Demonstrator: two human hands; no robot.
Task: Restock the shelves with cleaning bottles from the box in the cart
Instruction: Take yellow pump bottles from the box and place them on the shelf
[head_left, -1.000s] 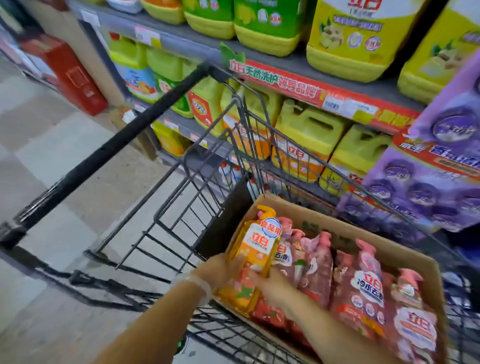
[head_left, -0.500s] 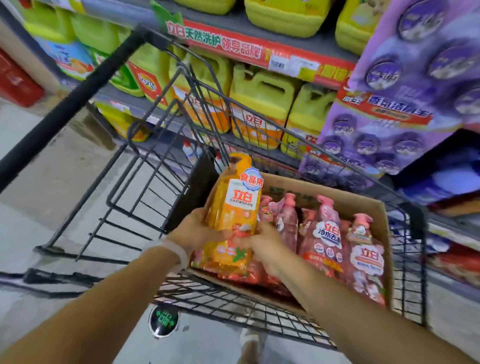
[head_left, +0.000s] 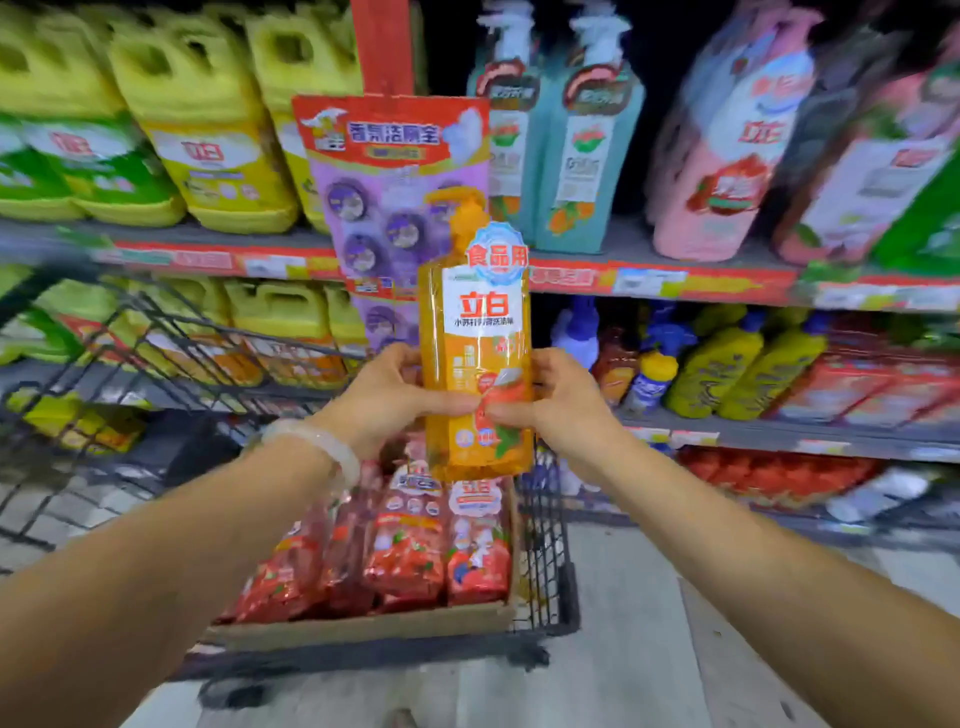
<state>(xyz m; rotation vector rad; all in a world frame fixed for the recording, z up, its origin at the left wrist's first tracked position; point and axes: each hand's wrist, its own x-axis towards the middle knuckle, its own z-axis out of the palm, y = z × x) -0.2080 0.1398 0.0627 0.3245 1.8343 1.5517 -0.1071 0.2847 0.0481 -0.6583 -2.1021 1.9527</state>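
Head view: an orange plastic pump bottle with a white label and a round blue-rimmed tag at its neck (head_left: 478, 353) stands upright in the centre of the frame, lifted clear above the brown cardboard box (head_left: 363, 626) at lower centre. The left hand (head_left: 387, 397) grasps the bottle's lower left side, thumb across the front and fingers curled behind. The right hand (head_left: 558, 400) grasps the lower right side the same way, its thumb nearly meeting the left thumb on the label. A pale bead bracelet (head_left: 322, 447) circles the left wrist.

The box sits in the black wire shopping cart (head_left: 545, 545), which runs from the left edge to lower centre. Inside the box stand red-and-pink pump bottles in clear wrap (head_left: 410, 551), packed side by side.

Behind, grey store shelves with red price strips (head_left: 649, 283) cross the frame. At upper left are yellow plastic jugs with moulded handles (head_left: 208, 130). A purple hanging pack with a red header (head_left: 389, 208) hangs at upper centre, just behind the held bottle. Two teal pump bottles (head_left: 561, 140) stand to its right, and pink pump bottles (head_left: 727, 150) at upper right. On the lower shelf at right lie yellow-green bottles with blue caps (head_left: 727, 369). The frame is blurred by motion at the edges.
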